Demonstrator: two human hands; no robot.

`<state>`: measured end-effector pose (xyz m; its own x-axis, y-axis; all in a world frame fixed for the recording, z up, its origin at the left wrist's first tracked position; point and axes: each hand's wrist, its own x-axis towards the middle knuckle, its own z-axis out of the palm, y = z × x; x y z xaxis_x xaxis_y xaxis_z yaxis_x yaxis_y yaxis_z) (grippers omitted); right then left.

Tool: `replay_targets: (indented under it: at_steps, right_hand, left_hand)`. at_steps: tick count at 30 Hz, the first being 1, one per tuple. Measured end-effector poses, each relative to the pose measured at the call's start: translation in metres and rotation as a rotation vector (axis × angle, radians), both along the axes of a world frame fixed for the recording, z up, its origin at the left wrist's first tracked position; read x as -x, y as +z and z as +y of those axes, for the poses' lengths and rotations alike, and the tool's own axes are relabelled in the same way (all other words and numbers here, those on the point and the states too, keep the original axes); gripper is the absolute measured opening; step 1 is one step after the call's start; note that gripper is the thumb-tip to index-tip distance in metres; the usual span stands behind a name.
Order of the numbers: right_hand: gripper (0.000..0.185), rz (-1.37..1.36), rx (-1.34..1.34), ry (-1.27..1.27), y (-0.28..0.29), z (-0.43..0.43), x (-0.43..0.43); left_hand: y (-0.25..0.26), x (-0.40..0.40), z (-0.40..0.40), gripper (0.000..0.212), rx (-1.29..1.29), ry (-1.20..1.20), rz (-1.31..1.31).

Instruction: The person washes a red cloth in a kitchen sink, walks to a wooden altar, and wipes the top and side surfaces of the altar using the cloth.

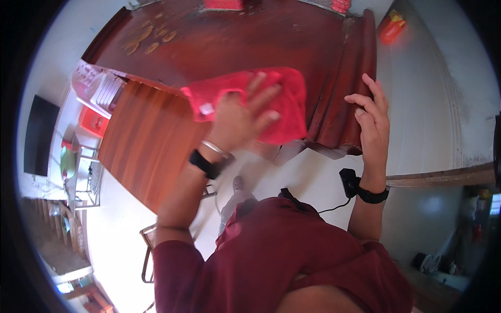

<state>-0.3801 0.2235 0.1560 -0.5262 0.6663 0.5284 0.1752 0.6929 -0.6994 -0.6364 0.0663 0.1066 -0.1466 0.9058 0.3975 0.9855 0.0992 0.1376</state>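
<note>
My left hand holds a bright red cloth with a small white tag, palm down and fingers spread over it. Cloth and hand are slightly blurred and lie over the near edge of a dark red wooden table. Beside the table's raised right edge is my right hand, fingers apart and bent, with nothing in it. Whether it touches that edge I cannot tell. Both wrists wear black straps; the left also has a silver bangle.
A brown wood-grain table adjoins at the left. Peeled-looking pale patches mark the red top, and a red object stands at its back. A stool is by my left side. A wall runs along the right.
</note>
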Motion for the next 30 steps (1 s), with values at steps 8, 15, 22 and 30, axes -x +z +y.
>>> replay_targets:
  at_steps: [8,15,22,30]
  right_hand:
    - [0.037,0.062,0.166,-0.096,0.011,-0.021,0.009]
    - [0.03,0.068,0.177,-0.206,0.008,-0.058,0.008]
    - [0.028,0.102,0.062,-0.331,0.001,-0.065,0.017]
    - [0.03,0.052,-0.118,-0.43,0.001,-0.06,0.017]
  left_hand:
    - [-0.008,0.245,-0.029,0.059,0.36,0.419,-0.125]
    - [-0.008,0.438,0.012,0.072,0.871,0.374,0.089]
    - [0.035,0.364,0.051,0.072,1.027,0.556,0.11]
    - [0.062,0.131,0.051,0.087,0.873,-0.268,0.209]
